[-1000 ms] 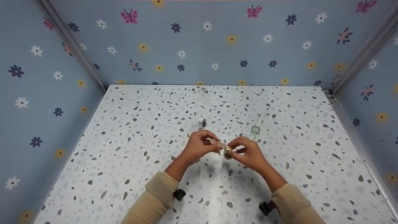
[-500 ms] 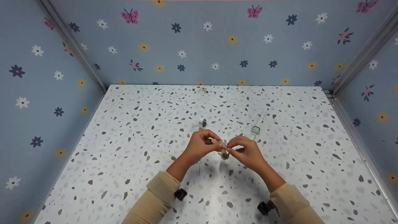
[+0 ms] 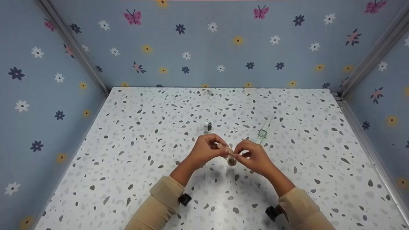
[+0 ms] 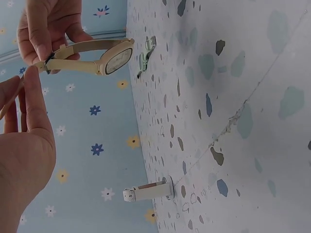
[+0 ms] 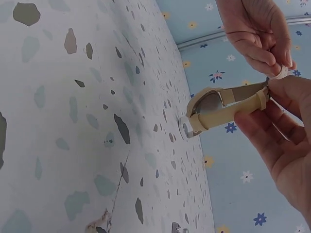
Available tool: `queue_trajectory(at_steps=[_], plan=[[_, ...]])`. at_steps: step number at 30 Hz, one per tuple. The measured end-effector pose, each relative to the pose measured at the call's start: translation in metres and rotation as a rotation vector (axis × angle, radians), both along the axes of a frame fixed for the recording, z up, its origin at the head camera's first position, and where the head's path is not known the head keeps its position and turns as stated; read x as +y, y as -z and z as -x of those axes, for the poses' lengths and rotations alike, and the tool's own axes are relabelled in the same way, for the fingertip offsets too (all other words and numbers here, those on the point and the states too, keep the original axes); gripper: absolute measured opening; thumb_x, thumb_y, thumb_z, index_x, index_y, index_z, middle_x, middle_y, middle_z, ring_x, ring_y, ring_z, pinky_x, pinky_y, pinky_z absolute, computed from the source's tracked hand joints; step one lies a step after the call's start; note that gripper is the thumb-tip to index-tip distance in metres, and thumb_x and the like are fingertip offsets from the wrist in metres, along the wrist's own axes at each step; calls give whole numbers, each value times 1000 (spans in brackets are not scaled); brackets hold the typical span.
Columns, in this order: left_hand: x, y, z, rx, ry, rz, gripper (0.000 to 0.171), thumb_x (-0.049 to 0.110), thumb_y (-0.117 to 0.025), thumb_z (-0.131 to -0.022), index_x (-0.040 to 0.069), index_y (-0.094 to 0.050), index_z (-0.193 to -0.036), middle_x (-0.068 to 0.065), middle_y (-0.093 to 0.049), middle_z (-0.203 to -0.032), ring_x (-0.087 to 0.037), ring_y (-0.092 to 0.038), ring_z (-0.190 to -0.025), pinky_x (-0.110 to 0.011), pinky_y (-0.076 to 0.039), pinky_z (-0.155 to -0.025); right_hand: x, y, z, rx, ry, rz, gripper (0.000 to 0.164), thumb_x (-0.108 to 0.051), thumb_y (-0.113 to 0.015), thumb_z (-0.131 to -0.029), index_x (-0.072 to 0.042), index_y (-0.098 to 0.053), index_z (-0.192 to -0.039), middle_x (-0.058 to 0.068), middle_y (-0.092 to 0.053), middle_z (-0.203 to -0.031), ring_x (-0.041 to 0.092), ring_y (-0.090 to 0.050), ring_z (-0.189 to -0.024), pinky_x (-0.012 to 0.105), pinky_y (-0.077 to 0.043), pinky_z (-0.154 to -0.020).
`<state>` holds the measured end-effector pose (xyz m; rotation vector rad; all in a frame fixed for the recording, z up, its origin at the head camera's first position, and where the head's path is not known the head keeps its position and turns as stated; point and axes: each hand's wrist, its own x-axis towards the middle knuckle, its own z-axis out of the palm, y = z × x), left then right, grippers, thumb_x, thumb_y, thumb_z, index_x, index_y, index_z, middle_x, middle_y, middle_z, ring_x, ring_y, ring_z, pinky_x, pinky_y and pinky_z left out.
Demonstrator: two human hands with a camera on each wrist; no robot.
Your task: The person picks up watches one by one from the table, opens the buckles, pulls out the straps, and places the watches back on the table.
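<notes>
A beige wristwatch [image 3: 232,160] hangs below my fingertips, its strap bent into a loop with the dial downward in the head view. My left hand [image 3: 207,148] pinches the strap's free end, which sticks out past the fingers. Close beside it, my right hand [image 3: 254,156] pinches the strap near the buckle. In the left wrist view the watch's dial [image 4: 116,60] faces the tabletop and the strap's tail runs through the dark buckle [image 4: 48,60]. From the right wrist, the beige strap [image 5: 228,114] shows looped, with right fingers along its underside.
A white watch [image 3: 208,126] stands on its side with its strap closed, beyond my left hand. Past my right hand lies a pale green watch [image 3: 262,133], strap stretched out. The speckled tabletop [image 3: 143,127] meets flower-patterned walls [image 3: 204,41] at back and sides.
My right fingers have moved from the watch's body to the strap by the left fingertips. The watch has turned and now hangs lower. My left hand has barely moved.
</notes>
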<state>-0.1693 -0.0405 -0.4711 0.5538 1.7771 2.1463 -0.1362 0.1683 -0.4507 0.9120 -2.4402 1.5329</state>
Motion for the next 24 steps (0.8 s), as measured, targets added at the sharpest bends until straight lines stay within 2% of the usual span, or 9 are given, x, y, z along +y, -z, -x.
queue_trajectory(at_steps=[6,13,24], plan=[[-1,0,0,3,10,-18,15,0,-74,-84,-7,-64,-92,-14,-67,-88,-21,-69,-72,-46,-59,-75,0,0,-2,-2,23,4,6,10,-65,-87,4,-64,-87,17,-64,-87,27,-67,-83,37,-60,-63],[-2,-1,0,-11,-20,-30,14,0,-75,-84,-6,-65,-92,-15,-68,-89,-22,-69,-74,-46,-59,-75,2,2,-1,-1,14,5,8,12,-65,-86,4,-67,-88,17,-65,-88,29,-67,-84,40,-60,-66],[-4,-4,2,-30,-36,-86,14,-3,-74,-83,-7,-64,-93,-16,-66,-89,-23,-70,-76,-45,-59,-77,7,6,1,82,-15,30,13,14,-67,-83,5,-68,-93,18,-66,-94,31,-67,-86,37,-60,-68]])
